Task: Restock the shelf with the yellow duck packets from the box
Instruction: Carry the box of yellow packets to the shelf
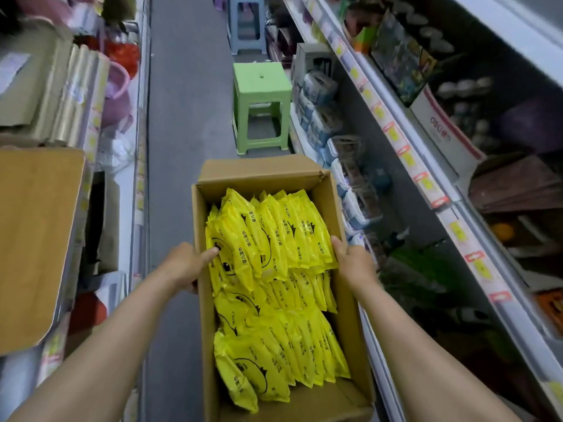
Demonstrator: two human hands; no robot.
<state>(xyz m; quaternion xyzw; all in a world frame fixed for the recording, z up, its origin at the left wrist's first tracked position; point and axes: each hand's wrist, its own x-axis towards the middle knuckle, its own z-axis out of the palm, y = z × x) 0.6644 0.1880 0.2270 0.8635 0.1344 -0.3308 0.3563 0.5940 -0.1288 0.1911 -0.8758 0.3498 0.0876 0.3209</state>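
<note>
I see 2 hands on the box (259,178): left hand (184,263) and right hand (355,260) each grip a side wall, yellow duck packets (274,239) between them (left thumb touches 1)

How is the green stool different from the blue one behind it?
The green stool is bright green; the blue stool is greyish blue. The green stool stands nearer, the blue stool farther away. The green stool's seat shows whole; the blue stool's is cut off at the picture's top. Both stand upright on the floor.
</note>
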